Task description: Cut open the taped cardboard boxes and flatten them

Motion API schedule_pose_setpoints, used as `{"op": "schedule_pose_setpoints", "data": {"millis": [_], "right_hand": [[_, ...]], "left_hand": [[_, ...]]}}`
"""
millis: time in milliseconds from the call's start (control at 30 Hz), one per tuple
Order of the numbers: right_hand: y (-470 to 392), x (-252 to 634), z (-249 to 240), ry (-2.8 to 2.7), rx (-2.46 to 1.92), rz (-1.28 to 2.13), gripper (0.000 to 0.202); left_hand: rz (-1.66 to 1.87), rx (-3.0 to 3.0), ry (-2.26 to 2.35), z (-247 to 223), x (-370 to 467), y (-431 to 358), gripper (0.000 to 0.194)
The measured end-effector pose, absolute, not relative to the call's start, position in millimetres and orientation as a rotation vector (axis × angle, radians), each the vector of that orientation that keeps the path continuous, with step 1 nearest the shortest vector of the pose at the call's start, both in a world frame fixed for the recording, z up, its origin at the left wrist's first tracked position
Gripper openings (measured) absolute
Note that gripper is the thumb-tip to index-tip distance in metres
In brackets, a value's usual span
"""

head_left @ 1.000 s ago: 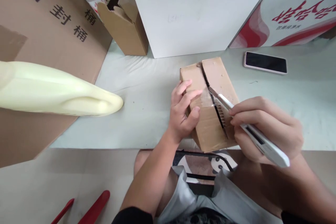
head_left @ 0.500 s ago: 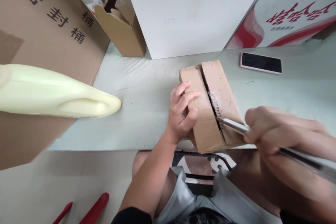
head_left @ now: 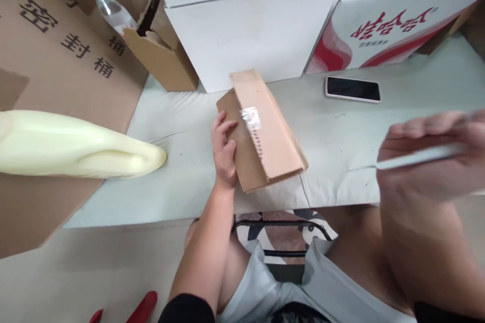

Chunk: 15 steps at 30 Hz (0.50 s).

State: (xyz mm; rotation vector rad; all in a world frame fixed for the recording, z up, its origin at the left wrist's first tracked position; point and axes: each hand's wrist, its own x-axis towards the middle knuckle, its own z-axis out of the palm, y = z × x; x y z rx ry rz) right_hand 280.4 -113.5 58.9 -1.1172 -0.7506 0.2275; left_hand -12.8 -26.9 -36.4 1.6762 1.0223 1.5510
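Note:
A small brown cardboard box [head_left: 278,146] lies tilted on the covered table. One of its top flaps stands raised, with a shiny strip of torn tape [head_left: 251,117] and a jagged row of marks along that flap's edge. My left hand [head_left: 226,149] grips the box's left side, fingers on top and thumb pressed near them. Off to the right, apart from the box, my right hand [head_left: 428,156] is closed around a slim silver utility knife [head_left: 420,156]. Motion blurs the knife, and its thin tip points left.
White cartons [head_left: 253,35] line the table's back, beside a red-and-white carton [head_left: 375,25]. In front lies a phone [head_left: 352,89]. At left are a pale yellow smooth object [head_left: 83,144], a large brown carton [head_left: 76,86], and an open small carton [head_left: 166,60] by a plastic bottle [head_left: 109,7].
My right hand has drawn the knife out of the box's seam and moved right. The box has shifted left and turned under my left hand, and its right flap has lifted.

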Motion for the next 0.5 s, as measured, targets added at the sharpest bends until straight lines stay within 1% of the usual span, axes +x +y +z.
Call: {"op": "schedule_pose_setpoints", "data": {"millis": [33,67,167,233,267,367,433,500], "right_hand": [[-107,280,52,-0.699,-1.136,0.236,0.034],[-103,280,44,-0.754,-1.268,0.316,0.034],[-97,282,19,-1.184,-1.904,0.441,0.032],[-97,286,7,-1.471,-2.215,0.491,0.042],[-96,287,2,-1.565,-2.300,0.505,0.048],[-94,290,-7,-1.710,-2.325,0.463,0.062],[-92,290,-10,-1.771,-2.193,0.413,0.061],[-89,287,-11,-1.806,-2.000,0.490,0.056]], "left_hand": [[1.559,1.547,1.072,-40,-12,-23,0.045],[1.531,1.414,1.114,-43,-10,-19,0.045],[1.388,1.175,1.183,-47,-2,-14,0.052],[1.341,1.176,1.167,-46,2,-15,0.059],[1.334,1.201,1.150,-45,4,-15,0.062],[1.295,1.302,1.126,-43,9,-17,0.069],[1.267,1.373,1.124,-44,12,-17,0.070],[1.264,1.419,1.107,-47,16,-18,0.066]]}}
